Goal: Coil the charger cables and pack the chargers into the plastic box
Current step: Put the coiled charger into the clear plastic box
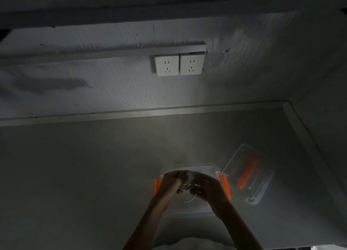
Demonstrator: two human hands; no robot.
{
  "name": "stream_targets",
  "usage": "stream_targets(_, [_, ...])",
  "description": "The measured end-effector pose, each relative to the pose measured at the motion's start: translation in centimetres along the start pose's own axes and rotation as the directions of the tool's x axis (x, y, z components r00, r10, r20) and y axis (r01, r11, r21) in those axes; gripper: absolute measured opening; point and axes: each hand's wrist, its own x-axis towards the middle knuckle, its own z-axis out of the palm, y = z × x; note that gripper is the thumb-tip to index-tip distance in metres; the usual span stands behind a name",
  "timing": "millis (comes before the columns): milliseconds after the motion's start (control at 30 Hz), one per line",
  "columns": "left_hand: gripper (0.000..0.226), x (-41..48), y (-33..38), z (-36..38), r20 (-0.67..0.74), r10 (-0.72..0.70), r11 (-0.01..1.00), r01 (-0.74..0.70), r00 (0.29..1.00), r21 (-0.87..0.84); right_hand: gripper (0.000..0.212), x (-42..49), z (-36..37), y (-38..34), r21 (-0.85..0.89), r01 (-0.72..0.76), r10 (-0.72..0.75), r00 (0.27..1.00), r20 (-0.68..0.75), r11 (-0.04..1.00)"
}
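A clear plastic box (204, 170) with orange side latches stands on the dim floor near the bottom centre. Over it, my left hand (170, 184) and my right hand (207, 188) both grip a white charger with its coiled cable (187, 184). A loop of the cable hangs below the hands. The charger body shows between the fingers at the top. The inside of the box is mostly hidden by my hands.
The box's clear lid (247, 174) with an orange handle lies on the floor to the right, touching the box. Two white wall sockets (179, 64) sit on the wall ahead. A skirting edge runs along the floor; a wall corner stands at right.
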Motion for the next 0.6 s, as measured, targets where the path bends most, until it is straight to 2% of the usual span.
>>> stream_targets(100, [0.02,0.2,0.2,0.2,0.031,0.002,0.999,-0.003,1.0,0.032,0.027,-0.2,0.1,0.1,0.06,-0.018,0.016,0.999,0.037,0.998])
stream_targets(233, [0.023,0.4,-0.2,0.1,0.038,-0.078,0.996,0.076,0.996,0.045,0.034,-0.6,-0.2,0.1,0.011,0.022,-0.023,0.993,0.115,1.0])
stream_targets(333, [0.027,0.3,-0.9,-0.3,0.136,-0.089,0.981,0.11,0.987,-0.162,0.032,-0.9,0.0,-0.2,-0.094,0.128,-0.117,0.987,0.111,0.987])
stream_targets(433, [0.029,0.1,-0.5,-0.6,0.134,-0.173,0.932,0.206,0.976,-0.298,0.025,-0.7,-0.3,-0.7,-0.023,0.132,-0.132,0.991,0.002,0.991])
stream_targets(500, [0.027,-0.4,-0.5,-1.0,0.153,-0.173,0.95,0.206,0.973,-0.235,0.021,-0.9,-0.5,-1.1,0.018,0.118,-0.117,0.993,-0.032,0.993])
stream_targets(600, [0.019,-1.5,-0.6,-0.8,0.166,-0.156,0.978,0.176,0.974,-0.113,0.022,-1.3,-0.4,-1.3,-0.035,0.129,-0.128,0.991,0.028,0.991])
